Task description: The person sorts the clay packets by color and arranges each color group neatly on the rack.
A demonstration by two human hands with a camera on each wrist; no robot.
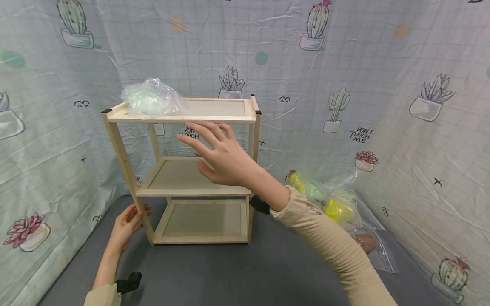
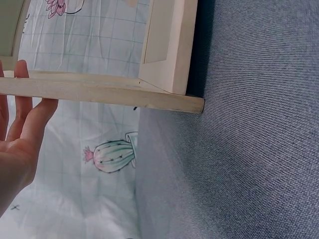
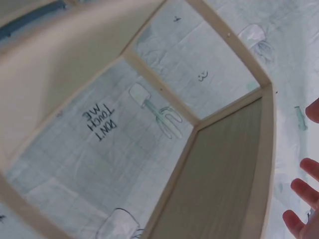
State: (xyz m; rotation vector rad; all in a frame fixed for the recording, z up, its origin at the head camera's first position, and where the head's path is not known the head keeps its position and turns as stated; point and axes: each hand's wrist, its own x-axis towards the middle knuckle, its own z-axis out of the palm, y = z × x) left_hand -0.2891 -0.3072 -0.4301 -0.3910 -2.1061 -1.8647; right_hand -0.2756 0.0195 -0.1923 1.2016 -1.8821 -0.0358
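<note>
A three-tier wooden shelf [image 1: 193, 192] with black-capped corners stands on the grey cloth surface. Low on its front left post [image 2: 99, 93], my left hand [image 1: 124, 225] grips the wood, with fingers on both sides of it in the left wrist view. My right hand [image 1: 226, 155] is in front of the shelf, just below the top tier, with its fingers spread and nothing in them. In the right wrist view, its fingertips [image 3: 304, 189] show beside the frame. A clear plastic bag [image 1: 151, 98] with something pale green inside sits on the left of the top tier.
To the right of the shelf lie several clear plastic bags [image 1: 338, 208] with yellow, green and brownish contents, partly hidden by the right sleeve. A cactus-printed curtain [image 1: 283, 127] encloses the back and both sides.
</note>
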